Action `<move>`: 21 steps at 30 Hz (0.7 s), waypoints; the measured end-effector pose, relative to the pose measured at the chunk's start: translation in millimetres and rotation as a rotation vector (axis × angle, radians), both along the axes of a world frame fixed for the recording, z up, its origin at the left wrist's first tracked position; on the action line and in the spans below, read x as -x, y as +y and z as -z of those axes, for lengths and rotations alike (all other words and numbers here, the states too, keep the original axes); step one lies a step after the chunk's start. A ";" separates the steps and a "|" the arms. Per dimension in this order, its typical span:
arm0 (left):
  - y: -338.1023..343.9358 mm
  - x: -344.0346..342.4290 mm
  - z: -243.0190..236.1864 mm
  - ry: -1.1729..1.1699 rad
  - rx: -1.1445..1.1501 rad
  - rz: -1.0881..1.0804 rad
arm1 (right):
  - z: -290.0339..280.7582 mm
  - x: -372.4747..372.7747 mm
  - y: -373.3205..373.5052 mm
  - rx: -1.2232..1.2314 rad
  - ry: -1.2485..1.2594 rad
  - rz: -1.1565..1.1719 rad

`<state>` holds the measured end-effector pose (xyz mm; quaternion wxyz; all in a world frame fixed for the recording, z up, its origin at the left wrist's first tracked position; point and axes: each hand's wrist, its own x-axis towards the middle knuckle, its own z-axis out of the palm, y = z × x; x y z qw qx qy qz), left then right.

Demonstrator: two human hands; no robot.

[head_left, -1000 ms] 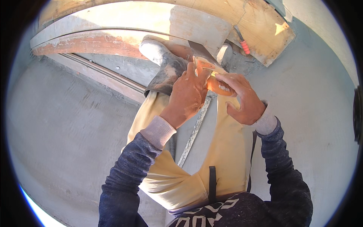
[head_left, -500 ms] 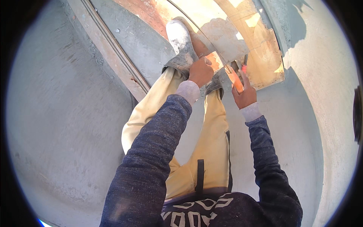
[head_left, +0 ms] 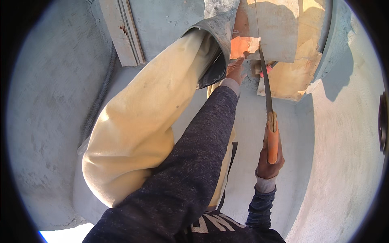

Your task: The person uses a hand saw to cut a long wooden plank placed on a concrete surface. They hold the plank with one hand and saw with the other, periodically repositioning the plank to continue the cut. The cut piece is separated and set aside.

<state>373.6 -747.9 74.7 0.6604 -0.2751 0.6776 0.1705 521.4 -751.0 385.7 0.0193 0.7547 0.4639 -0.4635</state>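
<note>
My right hand (head_left: 268, 164) is wrapped round the orange handle of a handsaw (head_left: 266, 87). Its long blade points away from me and meets the near edge of a sheet of plywood (head_left: 279, 34) at a narrow slit running along the sheet. On the slit's left the board's surface is reddish-brown. My left hand (head_left: 235, 73) reaches to this near edge, left of the blade, its fingers stretched out and touching the board. My raised left leg (head_left: 150, 109) in pale yellow trousers ends in a dusty grey boot (head_left: 221, 10) over the board.
Under the sheet, a worn wooden board (head_left: 306, 75) lies at the right, with a small red-and-dark object (head_left: 265, 71) near the blade. A long timber (head_left: 123, 36) lies at the far left, beside a ribbed grey hose (head_left: 99, 97). Curved concrete walls (head_left: 44, 109) rise on both sides.
My right hand has pulled the saw back toward me, baring much of its blade. My left hand sits at the board's edge with fingers extended. The view has shifted and my left knee looks nearer.
</note>
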 end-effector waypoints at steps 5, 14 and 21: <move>17.9 -18.6 33.7 0.099 -0.235 -0.431 | 13.0 2.7 -7.3 -0.024 -0.018 -0.007; 21.8 -17.5 23.3 0.106 -0.129 -0.286 | 54.5 -8.7 -60.9 0.031 0.011 0.121; 22.7 -18.6 25.0 0.227 -0.203 -0.346 | 52.3 -12.1 -46.3 -0.107 0.087 0.091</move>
